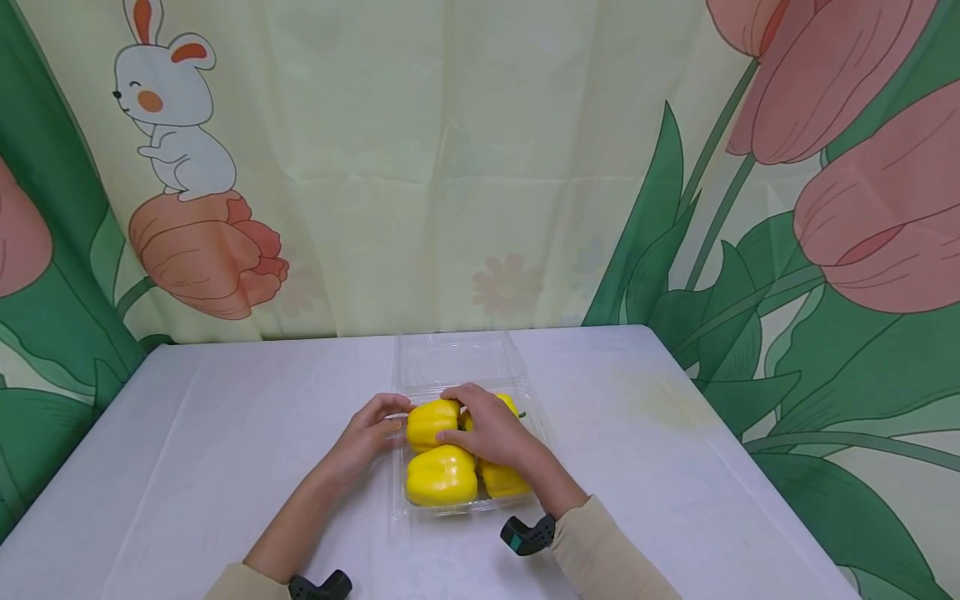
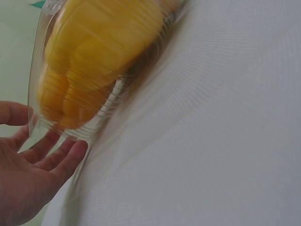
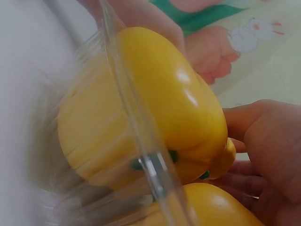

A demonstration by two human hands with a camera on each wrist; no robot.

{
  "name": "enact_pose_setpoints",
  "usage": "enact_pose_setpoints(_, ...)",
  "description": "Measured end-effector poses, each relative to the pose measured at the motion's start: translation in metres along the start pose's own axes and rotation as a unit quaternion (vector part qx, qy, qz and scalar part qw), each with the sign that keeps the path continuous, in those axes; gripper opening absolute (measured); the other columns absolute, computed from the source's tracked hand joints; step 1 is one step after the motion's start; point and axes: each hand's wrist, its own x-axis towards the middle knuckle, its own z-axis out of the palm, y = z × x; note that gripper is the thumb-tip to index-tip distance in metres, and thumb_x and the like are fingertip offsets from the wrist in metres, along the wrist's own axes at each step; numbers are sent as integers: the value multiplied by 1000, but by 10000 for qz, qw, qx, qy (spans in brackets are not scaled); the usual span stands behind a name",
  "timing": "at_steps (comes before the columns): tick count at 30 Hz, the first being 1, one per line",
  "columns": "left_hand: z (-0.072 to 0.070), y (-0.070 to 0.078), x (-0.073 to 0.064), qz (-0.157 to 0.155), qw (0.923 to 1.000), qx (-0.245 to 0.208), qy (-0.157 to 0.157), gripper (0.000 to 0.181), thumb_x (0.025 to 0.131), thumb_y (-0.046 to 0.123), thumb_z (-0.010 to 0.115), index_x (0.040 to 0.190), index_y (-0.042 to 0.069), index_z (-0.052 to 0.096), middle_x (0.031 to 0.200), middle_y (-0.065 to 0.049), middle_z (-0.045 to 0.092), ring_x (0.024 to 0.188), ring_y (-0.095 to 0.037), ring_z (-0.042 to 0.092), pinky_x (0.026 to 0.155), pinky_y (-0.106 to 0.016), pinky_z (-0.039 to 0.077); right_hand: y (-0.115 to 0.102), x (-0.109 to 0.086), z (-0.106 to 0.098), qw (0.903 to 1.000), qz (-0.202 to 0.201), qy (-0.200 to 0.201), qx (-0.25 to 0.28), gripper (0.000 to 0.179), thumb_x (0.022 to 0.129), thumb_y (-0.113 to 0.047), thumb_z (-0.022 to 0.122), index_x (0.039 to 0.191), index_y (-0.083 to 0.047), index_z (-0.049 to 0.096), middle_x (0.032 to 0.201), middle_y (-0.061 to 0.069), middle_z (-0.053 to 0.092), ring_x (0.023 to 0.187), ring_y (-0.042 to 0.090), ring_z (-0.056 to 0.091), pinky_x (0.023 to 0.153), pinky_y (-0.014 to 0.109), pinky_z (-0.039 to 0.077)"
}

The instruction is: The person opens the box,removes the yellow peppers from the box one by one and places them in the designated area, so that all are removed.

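Note:
Several yellow bell peppers sit in a clear plastic clamshell box on the table. My right hand reaches over the box and grips the back-left bell pepper, thumb on its near side and fingers on its far side. The front-left bell pepper lies just in front. Partly under my right hand are the front-right bell pepper and a back-right one with a green stem. My left hand touches the box's left side; in the left wrist view its fingers are spread along the clear wall.
The box's clear lid stands open toward the back edge of the table. A white cloth covers the table. Behind hangs a curtain printed with tulips and a rabbit. Black wrist cameras sit on both forearms.

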Motion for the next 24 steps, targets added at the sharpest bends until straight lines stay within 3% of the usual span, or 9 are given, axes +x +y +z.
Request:
enact_pose_setpoints(10, -1, 1, 0, 20, 9999, -97, -28, 33, 97, 14, 48, 129, 11, 47, 136, -10, 51, 116, -23, 54, 101, -39, 49, 3, 1, 0, 9995, -10, 36, 300, 59, 85, -44, 71, 136, -23, 51, 123, -5, 61, 96, 14, 54, 87, 32, 48)
enact_pose_setpoints(24, -2, -2, 1, 117, 9994, -331, -69, 32, 97, 13, 48, 129, 10, 47, 137, -11, 51, 115, -21, 56, 98, -36, 52, 6, 1, -3, 9934, -265, 258, 1083, 58, 85, -39, 72, 137, -20, 52, 130, -2, 60, 110, 23, 58, 99, 42, 49)
